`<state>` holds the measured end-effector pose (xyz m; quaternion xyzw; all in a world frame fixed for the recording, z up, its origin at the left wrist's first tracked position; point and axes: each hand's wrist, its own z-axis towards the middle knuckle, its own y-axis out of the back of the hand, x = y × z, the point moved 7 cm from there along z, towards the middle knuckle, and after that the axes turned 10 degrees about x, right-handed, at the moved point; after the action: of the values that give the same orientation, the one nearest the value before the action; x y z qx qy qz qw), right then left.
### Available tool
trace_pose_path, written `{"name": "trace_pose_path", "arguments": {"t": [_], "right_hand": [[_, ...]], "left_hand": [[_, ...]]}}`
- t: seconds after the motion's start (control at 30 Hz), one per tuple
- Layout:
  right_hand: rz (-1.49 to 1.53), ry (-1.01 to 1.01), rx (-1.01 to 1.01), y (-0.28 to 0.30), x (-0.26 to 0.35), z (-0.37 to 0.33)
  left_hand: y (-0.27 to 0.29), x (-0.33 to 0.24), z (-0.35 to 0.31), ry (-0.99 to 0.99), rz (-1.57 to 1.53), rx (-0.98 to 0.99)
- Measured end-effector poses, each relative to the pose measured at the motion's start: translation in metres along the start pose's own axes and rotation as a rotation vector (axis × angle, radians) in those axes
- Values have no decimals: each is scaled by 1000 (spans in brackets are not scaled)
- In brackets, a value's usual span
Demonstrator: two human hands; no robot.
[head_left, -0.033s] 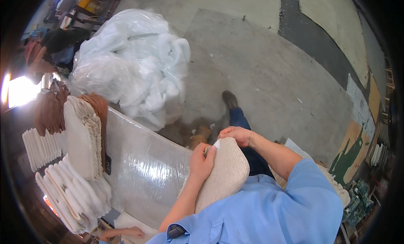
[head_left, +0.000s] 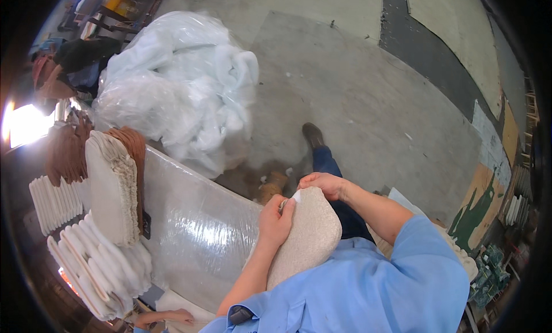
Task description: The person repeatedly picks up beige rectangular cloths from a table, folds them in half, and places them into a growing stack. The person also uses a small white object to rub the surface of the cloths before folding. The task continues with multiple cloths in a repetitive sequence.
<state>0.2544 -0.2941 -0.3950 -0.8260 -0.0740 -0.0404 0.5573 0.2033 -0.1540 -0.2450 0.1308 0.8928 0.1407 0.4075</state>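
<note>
A beige textured fabric piece (head_left: 310, 229), padded-looking and rounded at its far end, rests against my front. My left hand (head_left: 275, 222) is closed on its left edge, thumb pressed over a small white bit (head_left: 296, 196) that shows at the edge. Close by on the right, my right hand (head_left: 322, 185) pinches the far edge of the same piece. The underside of the piece and most of my right fingertips are hidden.
A plastic-wrapped table (head_left: 195, 218) stands at my left, bearing stacked beige fabric pieces (head_left: 110, 189), white pads (head_left: 103, 264) and brown fabric (head_left: 68, 152). Beyond it lies a large plastic bag of white stuffing (head_left: 184, 86). Another person's hand (head_left: 178, 316) reaches in at the lower left.
</note>
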Motion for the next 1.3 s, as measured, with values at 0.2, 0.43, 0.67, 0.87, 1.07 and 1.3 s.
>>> {"name": "trace_pose_path", "arguments": {"t": [0.2, 0.43, 0.67, 0.87, 1.07, 1.3], "right_hand": [[-134, -228, -111, -1, 14, 3], [-206, -490, -81, -9, 16, 2], [-301, -534, -103, -20, 29, 1], [-917, -158, -172, -111, 120, -30], [-1568, -575, 436, -227, 72, -40], [-1840, -736, 379, -198, 38, 10]], "left_hand": [[3, -10, 12, -44, 26, -77], [5, -5, 17, -109, -76, -154], [38, -9, 14, -217, 1, -163], [116, 24, -122, 26, -10, 198], [55, 102, -229, 171, -119, 246], [36, 137, -210, 241, -169, 57]]}}
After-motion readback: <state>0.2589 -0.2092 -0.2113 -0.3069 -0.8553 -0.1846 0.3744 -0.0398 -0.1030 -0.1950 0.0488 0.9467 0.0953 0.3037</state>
